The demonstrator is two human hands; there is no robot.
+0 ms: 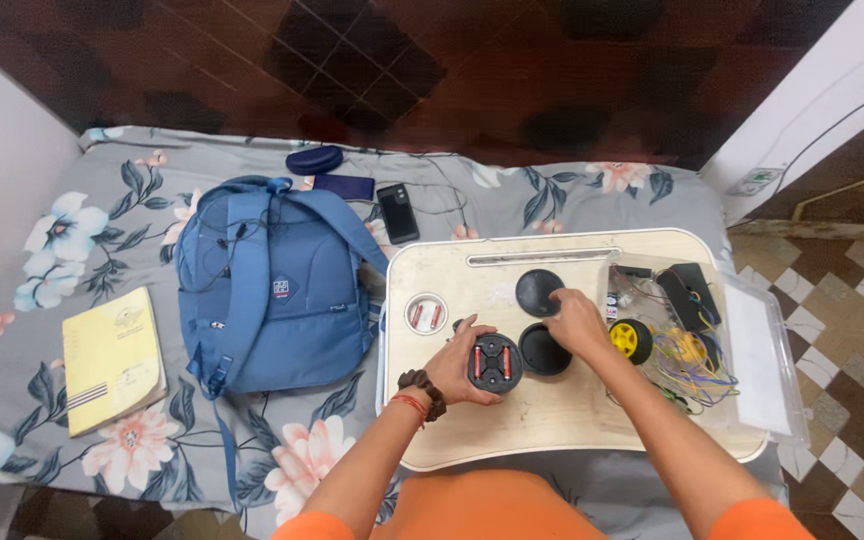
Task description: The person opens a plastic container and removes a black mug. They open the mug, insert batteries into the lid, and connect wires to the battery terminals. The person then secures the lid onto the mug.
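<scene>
Fingers of the left hand [459,367] curl around the rim of a round black plastic battery holder with red-tipped cells [495,362], clamping it against the pale wooden lap tray [472,440]. Fingers of the right hand [578,322] lie together, resting on a flat black plastic disc [544,350] just beside the holder; whether they actually pinch it cannot be told. A second black disc [539,292] lies apart, farther up the tray.

Two cells appear seated in the holder, while two more red-and-white cells sit in a small round recess [426,314] to its left, so the loading looks partly done and the covers remain off. The holder faces open side up; its cells run parallel, long axes pointing away from the person.

A yellow wheel [630,340] and tangled coloured wires [697,365] lie to the right. A blue backpack [272,290] rests on the floral sheet [52,250].
</scene>
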